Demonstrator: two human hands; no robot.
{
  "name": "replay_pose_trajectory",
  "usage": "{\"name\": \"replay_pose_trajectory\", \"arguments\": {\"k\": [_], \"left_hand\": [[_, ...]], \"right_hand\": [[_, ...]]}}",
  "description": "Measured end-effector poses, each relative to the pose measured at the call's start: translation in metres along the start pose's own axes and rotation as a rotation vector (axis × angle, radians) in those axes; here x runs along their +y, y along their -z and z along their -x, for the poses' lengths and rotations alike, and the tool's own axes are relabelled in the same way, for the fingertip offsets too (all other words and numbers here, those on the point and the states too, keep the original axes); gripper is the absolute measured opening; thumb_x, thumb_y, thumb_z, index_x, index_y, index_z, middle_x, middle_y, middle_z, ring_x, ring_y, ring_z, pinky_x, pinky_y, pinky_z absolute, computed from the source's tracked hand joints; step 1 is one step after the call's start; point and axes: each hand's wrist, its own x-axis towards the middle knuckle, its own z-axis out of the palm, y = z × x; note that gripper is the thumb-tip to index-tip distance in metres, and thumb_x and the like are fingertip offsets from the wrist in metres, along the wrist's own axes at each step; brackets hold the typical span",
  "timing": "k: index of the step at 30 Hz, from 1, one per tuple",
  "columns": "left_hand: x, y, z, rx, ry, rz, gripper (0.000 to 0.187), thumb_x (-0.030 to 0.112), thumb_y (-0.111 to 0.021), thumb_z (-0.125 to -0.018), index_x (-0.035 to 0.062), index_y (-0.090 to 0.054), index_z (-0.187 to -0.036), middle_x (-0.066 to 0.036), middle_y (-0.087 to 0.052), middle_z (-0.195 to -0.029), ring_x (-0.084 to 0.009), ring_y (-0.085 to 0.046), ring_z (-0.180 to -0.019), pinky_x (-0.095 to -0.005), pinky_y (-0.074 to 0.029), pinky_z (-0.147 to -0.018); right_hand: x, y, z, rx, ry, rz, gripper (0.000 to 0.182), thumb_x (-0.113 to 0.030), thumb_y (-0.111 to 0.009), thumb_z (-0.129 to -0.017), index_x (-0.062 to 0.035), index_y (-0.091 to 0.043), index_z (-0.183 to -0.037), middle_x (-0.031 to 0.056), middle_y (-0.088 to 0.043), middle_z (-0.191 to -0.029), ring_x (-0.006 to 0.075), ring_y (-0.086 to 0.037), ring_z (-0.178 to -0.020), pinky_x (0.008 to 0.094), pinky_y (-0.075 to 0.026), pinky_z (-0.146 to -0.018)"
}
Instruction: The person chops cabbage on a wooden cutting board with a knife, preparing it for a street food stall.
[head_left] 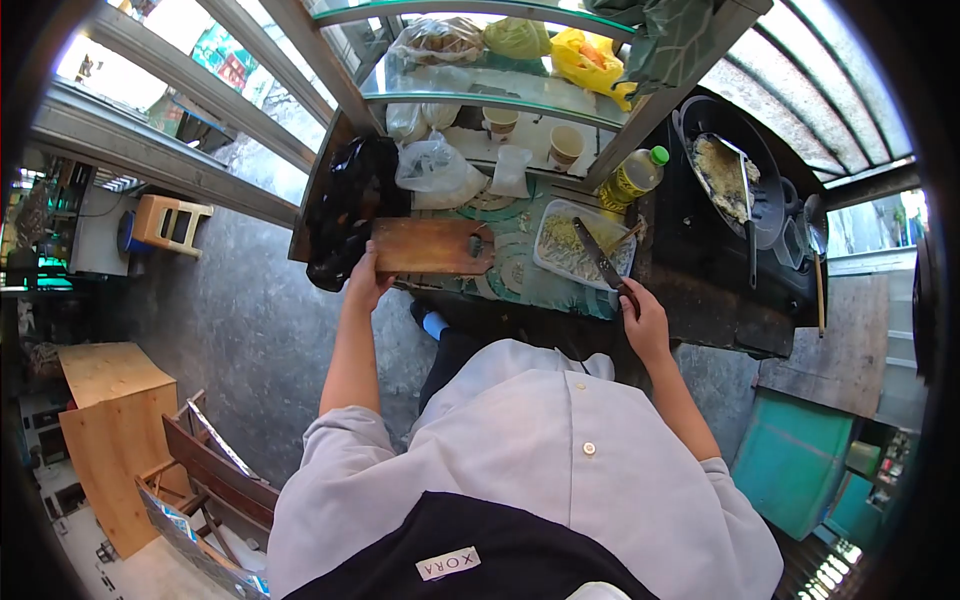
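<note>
My left hand (368, 283) grips the near left corner of a wooden cutting board (425, 246), which has a hole near its right end. The board lies over the front of the patterned table cover. In my right hand (645, 318) is a knife (597, 252), held by its dark handle, its blade pointing away over a white plastic tub (549, 262). Pale chopped food (565, 238) sits in the tub. Left of the board is a crumpled black plastic bag (362, 190). Behind the board are a clear plastic bag (436, 172) and paper cups (565, 146).
A bottle with a green cap (633, 178) stands behind the tub. At right, a black wok (738, 170) holds food and a long-handled turner (750, 235). Glass shelves (480, 97) with bagged goods rise behind the table. A stool (170, 224) stands on the floor at left.
</note>
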Motion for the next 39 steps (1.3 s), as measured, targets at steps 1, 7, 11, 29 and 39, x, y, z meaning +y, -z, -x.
{"name": "replay_pose_trajectory", "arguments": {"k": [1,7,11,29,39], "left_hand": [[-0.010,-0.003,-0.009,-0.025,0.005,0.013,0.051,0.062,-0.052,-0.093,0.0196,-0.058,-0.121,0.000,-0.061,-0.102,-0.0145,-0.059,-0.081,-0.0250,-0.051,-0.066],[-0.034,-0.051,-0.038,-0.072,-0.020,0.164,0.064,0.049,-0.065,-0.090,0.0120,-0.043,-0.138,-0.003,-0.056,-0.123,-0.0210,-0.061,-0.088,-0.0373,-0.054,-0.075],[-0.028,-0.071,-0.017,0.048,-0.003,0.092,0.062,0.037,-0.071,-0.088,0.0072,-0.046,-0.137,-0.008,-0.053,-0.131,-0.0256,-0.062,-0.095,-0.0406,-0.052,-0.081],[-0.077,-0.115,0.010,-0.084,-0.910,-1.281,0.014,0.022,-0.066,-0.086,0.0084,-0.067,-0.091,-0.012,-0.067,-0.093,-0.0330,-0.065,-0.086,-0.0449,-0.052,-0.073],[0.049,-0.242,0.079,-0.588,-0.895,-0.838,0.022,0.023,-0.071,-0.084,0.0088,-0.071,-0.101,-0.012,-0.070,-0.084,-0.0290,-0.067,-0.075,-0.0358,-0.051,-0.068]], "right_hand": [[0.000,-0.002,0.001,-0.016,-0.017,-0.002,0.031,-0.009,-0.059,-0.092,-0.0029,-0.060,-0.122,0.0181,-0.068,-0.104,0.0297,-0.067,-0.093,0.0346,-0.051,-0.083],[-0.013,-0.006,-0.005,-0.038,-0.011,-0.010,0.030,-0.010,-0.059,-0.091,-0.0071,-0.061,-0.121,0.0167,-0.067,-0.105,0.0338,-0.066,-0.097,0.0371,-0.051,-0.083],[-0.013,-0.007,-0.001,-0.029,-0.027,-0.051,0.030,-0.010,-0.059,-0.091,-0.0069,-0.061,-0.122,0.0167,-0.067,-0.105,0.0327,-0.066,-0.096,0.0360,-0.051,-0.083],[0.017,0.009,0.034,0.031,-0.103,-0.105,0.030,-0.011,-0.059,-0.092,-0.0046,-0.061,-0.121,0.0171,-0.068,-0.106,0.0294,-0.067,-0.093,0.0341,-0.051,-0.082],[0.020,0.010,0.032,0.048,-0.126,-0.126,0.030,-0.011,-0.060,-0.091,-0.0052,-0.062,-0.121,0.0165,-0.069,-0.102,0.0284,-0.067,-0.089,0.0342,-0.051,-0.080]]}}
